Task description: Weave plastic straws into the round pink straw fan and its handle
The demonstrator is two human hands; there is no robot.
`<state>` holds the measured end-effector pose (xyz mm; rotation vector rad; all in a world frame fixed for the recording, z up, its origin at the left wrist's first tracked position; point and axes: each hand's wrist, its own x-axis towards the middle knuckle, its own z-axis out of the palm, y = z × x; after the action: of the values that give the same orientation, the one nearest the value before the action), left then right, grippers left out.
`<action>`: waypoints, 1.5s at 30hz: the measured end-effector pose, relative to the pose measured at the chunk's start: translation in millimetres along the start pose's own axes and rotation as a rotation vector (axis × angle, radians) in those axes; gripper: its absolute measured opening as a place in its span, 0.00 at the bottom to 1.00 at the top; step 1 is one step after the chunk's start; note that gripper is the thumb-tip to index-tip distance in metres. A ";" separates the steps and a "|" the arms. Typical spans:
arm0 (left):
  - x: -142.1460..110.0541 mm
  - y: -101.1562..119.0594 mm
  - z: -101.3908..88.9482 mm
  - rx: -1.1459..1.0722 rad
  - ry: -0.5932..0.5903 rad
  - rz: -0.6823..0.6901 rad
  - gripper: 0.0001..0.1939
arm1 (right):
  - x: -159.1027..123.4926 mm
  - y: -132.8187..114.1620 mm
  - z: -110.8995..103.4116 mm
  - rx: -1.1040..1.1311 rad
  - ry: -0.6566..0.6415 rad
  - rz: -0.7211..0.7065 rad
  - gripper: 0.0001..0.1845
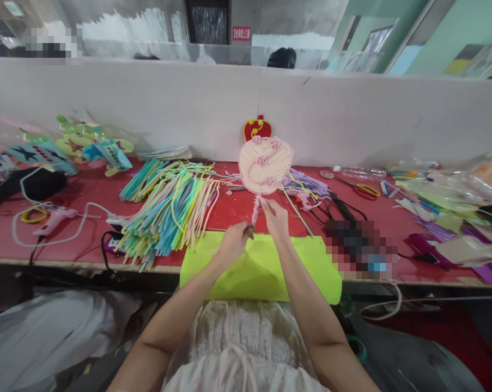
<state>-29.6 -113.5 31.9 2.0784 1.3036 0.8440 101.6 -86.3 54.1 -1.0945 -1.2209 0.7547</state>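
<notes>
A round cream craft fan [265, 165] with pink flowers and a curled pink line stands upright over the red table [86, 190]. Its handle [255, 209] is wrapped in pink. My left hand [234, 241] is closed around the bottom of the handle. My right hand [275, 216] pinches the handle just below the fan's face, fingers pressed together. Both hands hover above a yellow-green sheet [262, 269] that hangs over the table's front edge.
A big pile of pastel pipe cleaners [170, 209] lies left of the hands. A glue gun [53, 220] with white cable is at far left. Scissors [362, 189], plastic bags and paper scraps crowd the right. A white partition [352, 114] backs the table.
</notes>
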 end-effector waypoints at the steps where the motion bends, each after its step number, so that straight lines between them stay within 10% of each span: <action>1: -0.1 -0.4 -0.9 -0.018 0.006 -0.002 0.11 | 0.5 1.1 0.0 0.047 -0.032 0.035 0.22; 23: 2.0 -4.9 1.8 -0.164 -0.118 -0.095 0.10 | 4.7 15.5 -3.7 0.136 -0.121 0.113 0.19; 28: 10.4 -3.7 -14.5 -0.718 -0.348 -0.148 0.10 | 11.7 18.6 -8.0 0.177 -0.158 0.137 0.19; 37: 32.0 -15.2 -41.3 -0.878 -0.821 -0.112 0.18 | 17.2 21.5 -12.8 0.348 -0.213 0.180 0.18; 45: 33.4 -26.6 -27.3 -0.745 -0.669 0.014 0.17 | 13.6 18.1 -8.0 0.380 -0.318 0.172 0.15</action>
<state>-54.1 -69.5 38.2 1.5445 0.4982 0.4557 114.1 -69.8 42.0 -0.7888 -1.1889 1.2737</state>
